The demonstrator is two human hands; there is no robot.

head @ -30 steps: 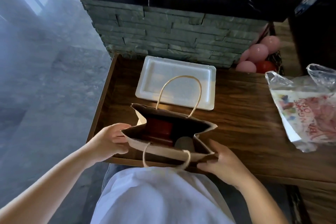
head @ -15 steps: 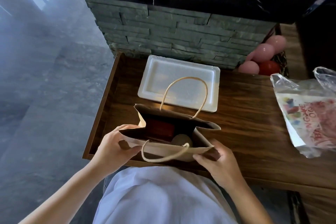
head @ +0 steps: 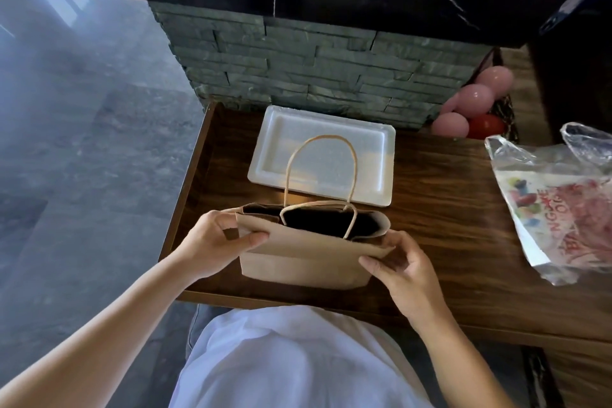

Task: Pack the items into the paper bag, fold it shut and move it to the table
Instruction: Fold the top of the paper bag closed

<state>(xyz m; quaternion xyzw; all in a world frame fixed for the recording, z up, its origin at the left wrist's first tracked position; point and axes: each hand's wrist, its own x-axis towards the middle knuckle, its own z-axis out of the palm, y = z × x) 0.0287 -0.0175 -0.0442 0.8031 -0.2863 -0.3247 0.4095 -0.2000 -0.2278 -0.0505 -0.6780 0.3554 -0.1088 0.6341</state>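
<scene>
At six o'clock, nearest the camera, a white shirt (head: 291,358) fills the bottom of the view, with both bare forearms reaching up from it. The left hand (head: 212,242) sits at about nine o'clock of the paper bag (head: 304,262) and pinches the bag's left top corner, thumb on the near face and fingers wrapped behind the edge. The right hand (head: 404,270) sits at about four o'clock of the bag and pinches the right top corner the same way, thumb in front and fingers curled over the rim. The bag stands upright on the wooden table (head: 440,209), just inside its near edge, with the mouth narrowed but not shut; the inside is dark and its contents cannot be made out. One twisted paper handle (head: 321,169) stands up in a loop from the far rim, while the near one droops into the opening.

Beyond the bag, at twelve o'clock, an empty white foam tray (head: 323,156) lies flat, close to a grey stone wall (head: 314,69). At three o'clock a crumpled plastic bag (head: 559,202) with red printing lies on the table, well apart from the paper bag. At two o'clock, farther back, several pink balls (head: 477,99) and a red one (head: 485,126) cluster by the wall's corner.
</scene>
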